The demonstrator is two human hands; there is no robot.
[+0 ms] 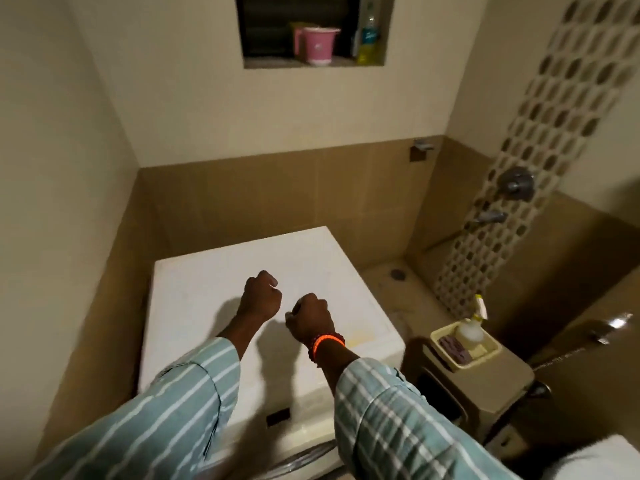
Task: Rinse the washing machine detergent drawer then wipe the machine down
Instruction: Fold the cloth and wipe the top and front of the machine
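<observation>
White washing machine (194,306): in tiled corner, directly beneath both hands. Left hand (260,296), right hand (310,318): fists curled, holding nothing, side by side above lid; right at 4 o'clock of left.

White washing machine (242,271) stands in the corner of a tiled bathroom, seen from above. Both hands are held above its top, fingers curled into fists, nothing visible in either. Left hand (260,296) sits slightly further from the camera than right hand (310,317); they are near each other but apart. Right wrist carries an orange bracelet (325,342). Both sleeves are striped blue-green. Beside the machine, to the right, a brown stool (491,379) carries a cream tray (465,348) holding a spray bottle (471,327) and a purple sponge (454,346). A wall niche above holds a pink mug (318,45) and a bottle (367,38).
</observation>
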